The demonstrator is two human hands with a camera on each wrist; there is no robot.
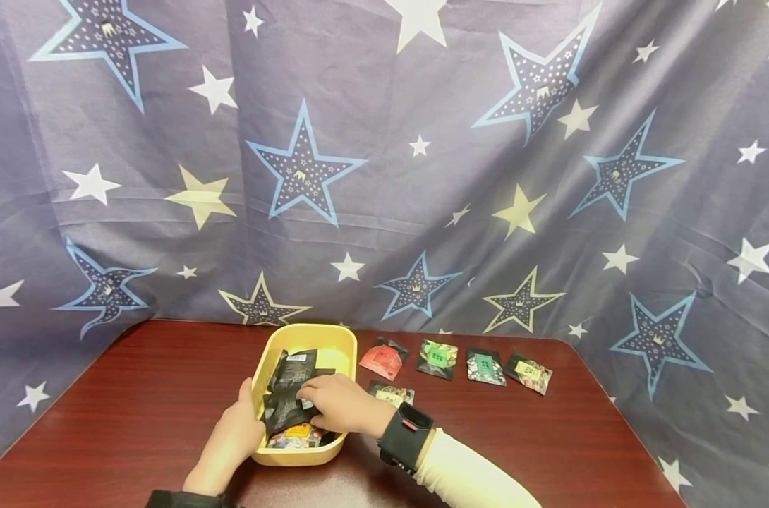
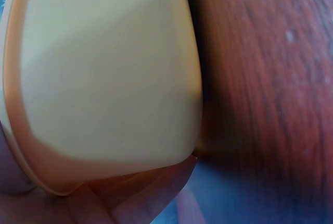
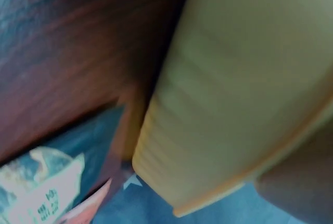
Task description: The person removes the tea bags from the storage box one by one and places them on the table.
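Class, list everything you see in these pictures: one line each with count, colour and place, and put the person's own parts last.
Yellow plastic tub: one, pale yellow, on the table's near middle.
Black foil packets: at least two, black, inside the tub; a colourful one shows beneath.
Small sachets in a row: four, red, green, green-white and dark patterned, right of the tub.
Sachet by the wrist: one, dark with pale label, beside the tub.
Wooden table: one, dark red-brown.
Star-printed cloth: one, grey-blue, behind the table.
Black wrist strap: one, on the right wrist.
Left hand: grips the tub's left rim.
Right hand: holds a black packet in the tub.
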